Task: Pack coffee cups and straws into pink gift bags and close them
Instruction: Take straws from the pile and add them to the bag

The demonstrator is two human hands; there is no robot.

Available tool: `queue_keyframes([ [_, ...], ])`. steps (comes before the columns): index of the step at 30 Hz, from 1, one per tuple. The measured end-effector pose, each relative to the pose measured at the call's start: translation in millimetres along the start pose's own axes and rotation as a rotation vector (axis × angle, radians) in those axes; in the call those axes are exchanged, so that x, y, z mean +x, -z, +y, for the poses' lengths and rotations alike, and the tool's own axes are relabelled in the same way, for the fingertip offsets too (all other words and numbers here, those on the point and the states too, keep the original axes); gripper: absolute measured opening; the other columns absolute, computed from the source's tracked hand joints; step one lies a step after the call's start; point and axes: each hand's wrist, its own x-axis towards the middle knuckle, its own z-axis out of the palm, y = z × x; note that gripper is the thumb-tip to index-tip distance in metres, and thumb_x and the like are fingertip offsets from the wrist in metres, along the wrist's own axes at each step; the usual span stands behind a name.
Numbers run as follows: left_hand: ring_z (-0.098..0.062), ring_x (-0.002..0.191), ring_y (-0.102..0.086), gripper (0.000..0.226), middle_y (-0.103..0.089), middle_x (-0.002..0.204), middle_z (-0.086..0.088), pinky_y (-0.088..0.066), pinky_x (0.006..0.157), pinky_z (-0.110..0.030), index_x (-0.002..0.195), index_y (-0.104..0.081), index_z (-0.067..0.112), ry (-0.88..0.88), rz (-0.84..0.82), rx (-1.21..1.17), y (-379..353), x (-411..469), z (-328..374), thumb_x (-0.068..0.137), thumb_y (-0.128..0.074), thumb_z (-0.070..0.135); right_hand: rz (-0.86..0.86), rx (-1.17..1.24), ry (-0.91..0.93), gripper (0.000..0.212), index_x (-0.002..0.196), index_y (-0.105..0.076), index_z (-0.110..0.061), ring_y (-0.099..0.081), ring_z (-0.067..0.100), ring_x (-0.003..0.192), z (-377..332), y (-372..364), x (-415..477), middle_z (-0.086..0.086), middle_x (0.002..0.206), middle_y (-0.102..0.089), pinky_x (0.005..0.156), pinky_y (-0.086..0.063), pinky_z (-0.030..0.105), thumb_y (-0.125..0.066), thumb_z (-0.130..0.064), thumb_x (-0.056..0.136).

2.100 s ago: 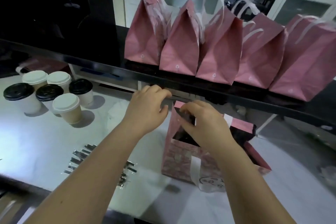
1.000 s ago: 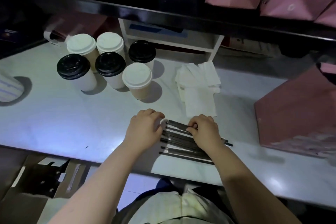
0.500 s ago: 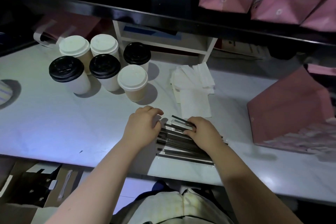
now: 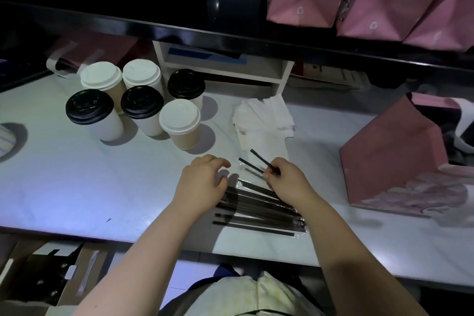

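Pink paper gift bags stand closed in a row on the long black shelf, which overhangs the back of the white counter. An open pink gift bag sits on the counter at the right, with its dark mouth showing at the upper right. Six lidded paper coffee cups, three with white lids and three with black, cluster at the back left. A loose stack of white paper napkins lies between the cups and the open bag, just behind the hands.

The pile of black straws in clear wrappers lies near the counter's front edge, directly before the person. The left hand rests over the pile's left ends with its fingers curved, gripping nothing that shows. The right hand pinches two black straws between thumb and fingertips, their far ends raised toward the napkins.

Bare counter stretches left of the pile up to the cups, and right of it up to the open bag. Below the front edge, at the left, sits an open cardboard box.
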Motion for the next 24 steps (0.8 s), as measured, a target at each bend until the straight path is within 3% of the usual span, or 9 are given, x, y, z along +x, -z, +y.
queue_keyframes([
  [3,-0.023,0.11,-0.054,0.03,-0.063,0.116,0.003,-0.045,0.088,-0.035,0.117,-0.065,0.024,-0.029,0.003,0.016,2.9,7.8,12.7,0.088,-0.057,0.024,-0.024,0.042,0.041,0.014,0.085,-0.047,-0.028,-0.058,0.02,0.07,-5.9,15.0,-1.4,0.004,0.079,-0.061,0.065,-0.048,0.033,-0.053,-0.025,0.097],
  [6,-0.022,0.111,-0.053,0.032,-0.062,0.117,0.004,-0.045,0.088,-0.037,0.119,-0.064,0.025,-0.076,0.023,0.042,12.4,24.1,34.4,0.087,-0.059,0.025,-0.029,0.069,0.093,0.011,0.091,-0.044,-0.029,-0.051,0.014,0.066,-17.3,40.0,-5.8,-0.002,0.076,-0.055,0.057,-0.038,0.027,-0.049,-0.026,0.1],
  [10,-0.022,0.113,-0.053,0.032,-0.062,0.12,0.003,-0.046,0.09,-0.04,0.119,-0.063,0.026,-0.167,0.068,0.042,27.7,52.2,81.3,0.088,-0.06,0.025,0.104,0.098,0.214,0.013,0.086,-0.049,-0.031,-0.046,0.0,0.057,-42.0,103.5,-20.2,-0.011,0.067,-0.053,0.05,-0.034,0.015,-0.054,-0.035,0.097],
  [13,-0.021,0.117,-0.051,0.032,-0.061,0.123,0.004,-0.044,0.094,-0.039,0.12,-0.062,0.027,-0.272,0.1,0.032,32.4,71.7,135.1,0.089,-0.06,0.025,0.204,0.096,0.352,0.014,0.082,-0.051,-0.036,-0.045,0.0,0.054,-60.5,170.9,-38.2,-0.019,0.062,-0.053,0.052,-0.036,0.018,-0.053,-0.036,0.096],
  [16,-0.02,0.116,-0.052,0.033,-0.063,0.122,0.006,-0.045,0.095,-0.038,0.12,-0.064,0.027,-0.398,0.12,0.007,30.8,87.3,198.1,0.087,-0.061,0.025,0.28,0.21,0.466,0.007,0.089,-0.055,-0.035,-0.044,0.003,0.053,-67.0,237.7,-56.3,-0.012,0.061,-0.054,0.05,-0.037,0.022,-0.05,-0.04,0.09],
  [21,-0.018,0.111,-0.053,0.032,-0.063,0.118,0.006,-0.047,0.091,-0.034,0.117,-0.066,0.026,-0.548,0.09,-0.024,11.7,100.1,286.0,0.085,-0.064,0.031,0.362,0.293,0.499,0.019,0.086,-0.06,-0.039,-0.049,0.002,0.052,-37.4,312.3,-73.0,-0.011,0.064,-0.059,0.049,-0.041,0.019,-0.05,-0.025,0.093],
  [24,-0.02,0.108,-0.055,0.034,-0.064,0.112,0.003,-0.046,0.089,-0.034,0.112,-0.068,0.025,-0.619,0.014,0.013,-9.2,103.3,321.5,0.081,-0.068,0.039,0.361,0.252,0.413,0.019,0.087,-0.059,-0.029,-0.053,0.007,0.053,-2.0,331.0,-73.3,-0.007,0.061,-0.059,0.053,-0.047,0.023,-0.05,-0.015,0.097],
])
